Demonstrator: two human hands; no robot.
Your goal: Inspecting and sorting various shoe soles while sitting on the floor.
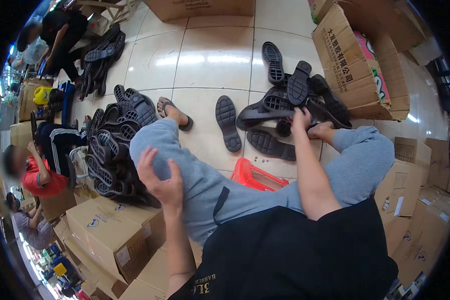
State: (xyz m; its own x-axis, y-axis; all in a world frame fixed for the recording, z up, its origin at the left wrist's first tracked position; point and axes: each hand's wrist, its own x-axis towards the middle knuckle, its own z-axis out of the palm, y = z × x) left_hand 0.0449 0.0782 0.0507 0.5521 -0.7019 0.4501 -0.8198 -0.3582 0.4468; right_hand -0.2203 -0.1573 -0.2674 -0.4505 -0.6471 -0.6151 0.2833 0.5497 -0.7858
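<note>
My right hand [301,120] reaches down into a loose pile of black shoe soles on the floor. Its fingers close at the lower end of one sole [299,84] that lies tread up on the pile; the fingertips are partly hidden. My left hand [160,176] is raised over my left knee, fingers spread, holding nothing. Between my feet, a single sole [228,123] lies tread up, and another sole [270,144] rests below the pile. One more sole [273,62], with its grid side showing, lies at the far edge.
A big stack of soles [110,150] stands left of my left foot, with another heap [102,55] beyond. Under my legs is a red plastic stool [257,175]. An open carton [355,65] stands at the far right; closed cartons [105,230] sit lower left. People sit at the left.
</note>
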